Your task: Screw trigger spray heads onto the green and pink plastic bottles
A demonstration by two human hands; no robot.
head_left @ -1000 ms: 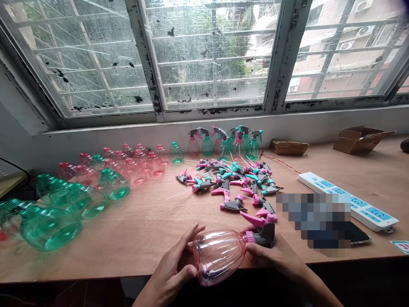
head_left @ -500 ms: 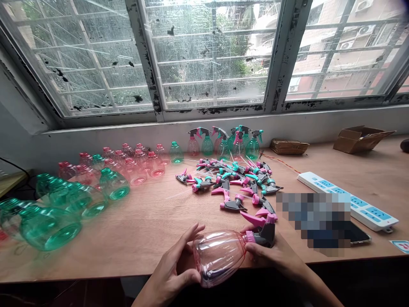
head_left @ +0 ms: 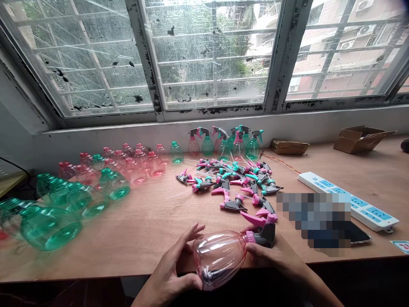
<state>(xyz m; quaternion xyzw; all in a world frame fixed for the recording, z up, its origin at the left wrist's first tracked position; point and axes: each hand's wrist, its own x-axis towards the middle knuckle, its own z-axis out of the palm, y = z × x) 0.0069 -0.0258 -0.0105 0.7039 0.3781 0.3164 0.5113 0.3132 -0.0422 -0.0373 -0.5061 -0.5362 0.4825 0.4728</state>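
A clear pink spray bottle lies on its side at the near edge of the wooden table, base toward me. My left hand cups the bottle's base, fingers curved round it. My right hand grips the neck where a grey and pink trigger spray head sits on the bottle. Just beyond lies a heap of loose trigger heads in pink, teal and grey.
Empty green bottles and pink bottles lie at the left. Several assembled spray bottles stand by the window sill. A white power strip, a phone and a cardboard box are at the right.
The bottle has turned slightly in my hands and its base has dipped a little lower; my left thumb has shifted along the base. Nothing else has moved.
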